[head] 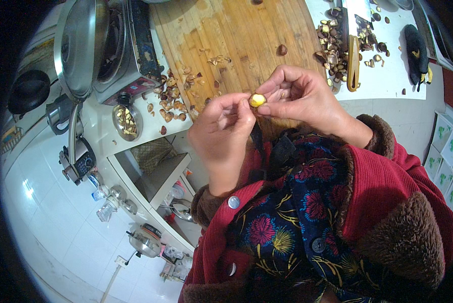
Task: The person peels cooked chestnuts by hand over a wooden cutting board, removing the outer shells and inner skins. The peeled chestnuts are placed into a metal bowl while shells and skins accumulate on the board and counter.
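Note:
Between the fingertips of both hands is a chestnut (pixel 258 100), its pale yellow flesh bared on one face and brown shell around the edge. My left hand (pixel 226 132) pinches it from one side with thumb and forefinger. From the other side, the thumb and forefinger of my right hand (pixel 302 96) grip it too. Both hands are above the near part of a wooden cutting board (pixel 241 34). A whole brown chestnut (pixel 281 50) lies on the board beyond my right hand. Thin shell scraps (pixel 217 60) are scattered over the board's left half.
Left of the board are piled shell pieces (pixel 169 96), a metal bowl of peeled pieces (pixel 126 122), a gas stove (pixel 135 81) and a frying pan (pixel 78 49). On the right, a knife with a brown handle (pixel 353 64) lies across heaped cut chestnuts (pixel 331 60), near blackened bananas (pixel 415 55).

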Demonstrator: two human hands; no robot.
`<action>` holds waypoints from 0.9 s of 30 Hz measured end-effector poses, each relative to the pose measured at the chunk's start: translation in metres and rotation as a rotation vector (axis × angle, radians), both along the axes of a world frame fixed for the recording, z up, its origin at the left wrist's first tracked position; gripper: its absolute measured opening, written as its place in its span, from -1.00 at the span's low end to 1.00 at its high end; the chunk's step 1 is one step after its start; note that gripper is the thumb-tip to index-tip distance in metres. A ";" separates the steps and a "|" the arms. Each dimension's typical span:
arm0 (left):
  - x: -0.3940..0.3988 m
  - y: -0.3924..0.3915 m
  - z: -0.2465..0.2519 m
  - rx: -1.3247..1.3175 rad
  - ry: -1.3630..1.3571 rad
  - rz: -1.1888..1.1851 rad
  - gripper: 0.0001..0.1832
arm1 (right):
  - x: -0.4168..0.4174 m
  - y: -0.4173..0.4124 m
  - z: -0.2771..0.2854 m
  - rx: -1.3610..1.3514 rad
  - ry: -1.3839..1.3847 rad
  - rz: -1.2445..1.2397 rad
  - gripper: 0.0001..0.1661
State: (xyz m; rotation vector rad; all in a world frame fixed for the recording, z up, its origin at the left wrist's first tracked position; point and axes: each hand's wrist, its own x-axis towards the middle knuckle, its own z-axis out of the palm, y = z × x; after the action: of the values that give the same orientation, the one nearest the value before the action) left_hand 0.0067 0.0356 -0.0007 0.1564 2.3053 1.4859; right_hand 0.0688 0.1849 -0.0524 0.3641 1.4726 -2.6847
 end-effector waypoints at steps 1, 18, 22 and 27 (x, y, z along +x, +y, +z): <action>0.000 0.000 0.000 0.021 -0.025 0.009 -0.81 | -0.001 0.000 0.000 -0.026 -0.006 0.004 -0.77; -0.002 -0.006 0.002 0.009 0.056 -0.117 -0.83 | 0.001 0.002 0.006 0.261 0.065 -0.034 -0.85; -0.006 -0.008 0.003 0.101 -0.108 -0.088 -0.85 | 0.001 0.002 0.003 0.179 0.049 -0.004 -0.84; -0.010 -0.012 -0.001 0.098 -0.144 -0.107 -0.85 | 0.001 0.003 0.003 0.139 0.038 0.025 -0.83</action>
State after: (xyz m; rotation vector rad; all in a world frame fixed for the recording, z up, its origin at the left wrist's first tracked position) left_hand -0.0030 0.0231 -0.0019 0.1898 2.0796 1.5057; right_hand 0.0696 0.1882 -0.0498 0.3005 1.6680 -2.5914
